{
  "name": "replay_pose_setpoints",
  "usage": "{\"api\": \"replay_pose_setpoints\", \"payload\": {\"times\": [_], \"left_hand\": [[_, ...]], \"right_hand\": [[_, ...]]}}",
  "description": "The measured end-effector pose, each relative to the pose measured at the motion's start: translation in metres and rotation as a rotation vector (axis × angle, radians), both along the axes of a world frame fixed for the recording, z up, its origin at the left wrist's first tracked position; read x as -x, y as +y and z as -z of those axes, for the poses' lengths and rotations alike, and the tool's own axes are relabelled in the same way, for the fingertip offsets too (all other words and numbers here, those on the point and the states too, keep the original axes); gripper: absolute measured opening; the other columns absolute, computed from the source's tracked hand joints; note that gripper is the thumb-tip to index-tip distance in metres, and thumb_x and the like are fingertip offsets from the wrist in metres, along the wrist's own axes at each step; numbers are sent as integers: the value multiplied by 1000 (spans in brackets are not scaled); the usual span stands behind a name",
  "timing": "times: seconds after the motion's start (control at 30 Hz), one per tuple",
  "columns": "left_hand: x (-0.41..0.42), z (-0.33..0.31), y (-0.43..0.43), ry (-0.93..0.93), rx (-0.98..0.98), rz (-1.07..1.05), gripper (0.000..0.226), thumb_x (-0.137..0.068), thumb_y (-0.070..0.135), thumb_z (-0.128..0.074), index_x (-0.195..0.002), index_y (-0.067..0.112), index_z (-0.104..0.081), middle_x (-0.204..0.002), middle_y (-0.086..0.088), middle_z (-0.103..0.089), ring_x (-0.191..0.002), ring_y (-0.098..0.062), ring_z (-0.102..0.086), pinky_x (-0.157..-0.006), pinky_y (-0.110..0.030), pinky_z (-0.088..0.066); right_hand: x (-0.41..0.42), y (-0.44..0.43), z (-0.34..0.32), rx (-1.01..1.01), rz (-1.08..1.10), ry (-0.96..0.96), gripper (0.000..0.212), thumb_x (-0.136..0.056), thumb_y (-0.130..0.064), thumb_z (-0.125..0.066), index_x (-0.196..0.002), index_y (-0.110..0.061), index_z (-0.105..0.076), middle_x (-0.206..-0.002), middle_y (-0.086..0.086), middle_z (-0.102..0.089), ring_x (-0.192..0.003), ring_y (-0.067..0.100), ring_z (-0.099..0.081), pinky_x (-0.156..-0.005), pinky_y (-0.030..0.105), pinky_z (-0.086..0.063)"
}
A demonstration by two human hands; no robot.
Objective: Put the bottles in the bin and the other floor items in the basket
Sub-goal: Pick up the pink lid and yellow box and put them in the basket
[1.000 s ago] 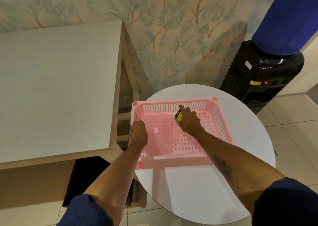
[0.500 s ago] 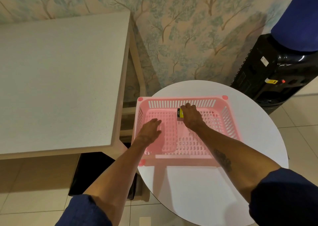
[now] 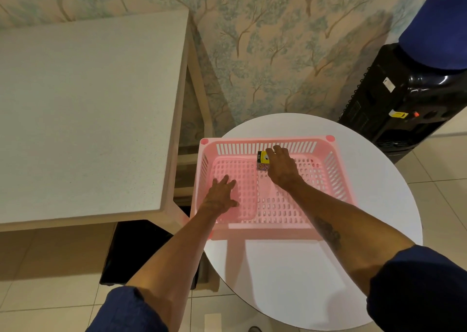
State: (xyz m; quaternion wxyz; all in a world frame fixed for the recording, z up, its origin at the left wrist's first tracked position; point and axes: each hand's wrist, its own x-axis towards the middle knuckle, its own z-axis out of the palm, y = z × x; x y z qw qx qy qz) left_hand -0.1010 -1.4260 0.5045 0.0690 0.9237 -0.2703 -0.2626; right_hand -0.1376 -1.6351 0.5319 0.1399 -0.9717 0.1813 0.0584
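A pink slotted basket stands on the round white table. Inside it, on the left, lies a flat pink perforated tray. My left hand rests flat on that tray with its fingers spread, holding nothing. My right hand is inside the basket at the back wall, fingers closed on a small yellow and black box that stands on the basket floor. A black bin sits on the floor under the rectangular table. No bottles are in view.
A pale rectangular table fills the left side, its corner close to the basket. A black water dispenser with a blue bottle stands at the right against the wallpapered wall. The floor is tiled in beige.
My left hand has let go of the pink tray and now lies flat and open on it. My right hand has lowered the small box to the basket floor by the back wall.
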Motion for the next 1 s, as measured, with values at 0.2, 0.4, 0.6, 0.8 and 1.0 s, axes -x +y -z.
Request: {"api": "replay_pose_setpoints", "payload": {"times": [0.2, 0.4, 0.6, 0.8, 1.0], "left_hand": [[7, -10, 6, -46, 45, 11, 72, -94, 41, -61, -155, 22, -28, -165, -3, -19, -151, -40, -14, -120, -58, -13], [23, -34, 11, -188, 86, 60, 66, -99, 46, -49, -155, 19, -28, -165, -5, -21, -152, -36, -13, -122, -52, -13], [55, -62, 41, -262, 181, 142, 67, -101, 47, -45, -156, 15, -25, -164, -8, -21, -153, -37, -12, -123, -50, -14], [96, -90, 106, -287, 217, 196, 66, -102, 46, -42, -157, 15, -23, -164, -9, -20, -153, -35, -12, -124, -46, -14], [142, -113, 182, -310, 219, 281, 65, -103, 46, -40, -157, 14, -23, -164, -9, -21, -153, -33, -13, -124, -45, -17]], "right_hand": [[17, 8, -14, -5, 57, 7, 59, -92, -10, -57, -147, -11, -36, -153, 13, -33, -140, 34, -31, -104, 50, -40], [51, 30, -34, 5, 98, -32, 53, -92, -11, -55, -143, -9, -40, -147, 12, -39, -131, 33, -39, -98, 46, -41], [95, 74, -60, 45, 178, -84, 53, -93, -12, -54, -144, -8, -39, -148, 13, -37, -131, 33, -39, -100, 47, -39], [152, 145, -87, 49, 255, -104, 56, -91, -16, -56, -144, -11, -38, -150, 13, -35, -132, 35, -37, -101, 47, -38], [215, 219, -105, 65, 354, -142, 53, -93, -18, -55, -143, -10, -40, -148, 14, -35, -131, 36, -38, -101, 49, -38]]}}
